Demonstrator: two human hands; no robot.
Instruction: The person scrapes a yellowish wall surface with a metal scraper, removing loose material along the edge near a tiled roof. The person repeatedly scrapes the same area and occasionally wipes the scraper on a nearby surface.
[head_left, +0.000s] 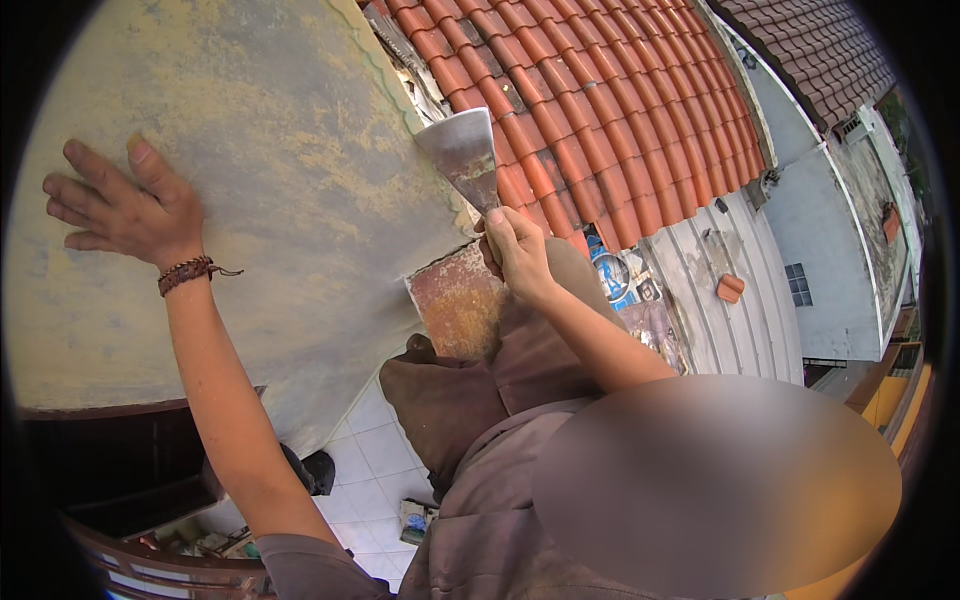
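My left hand [135, 203] rests on the weathered, patchy yellow-grey wall [270, 130], its fingers spread. A braided brown bracelet [188, 274] circles that wrist. In my right hand [515, 253] is a wide-bladed scraper [464, 158], my fingers wrapped round its handle. The scraper's flared metal blade points up and to the left, with its edge close to the wall's ragged right-hand edge. Whether the blade touches the wall I cannot tell. Most of the scraper's handle is hidden in my fist.
Orange roof tiles [600, 110] slope away at the upper right. Below them lies a grey corrugated sheet roof [740, 290] with a broken tile piece [730, 288] on it. A rusty ledge [460, 305] sits by my legs. White floor tiles [375, 450] show far below.
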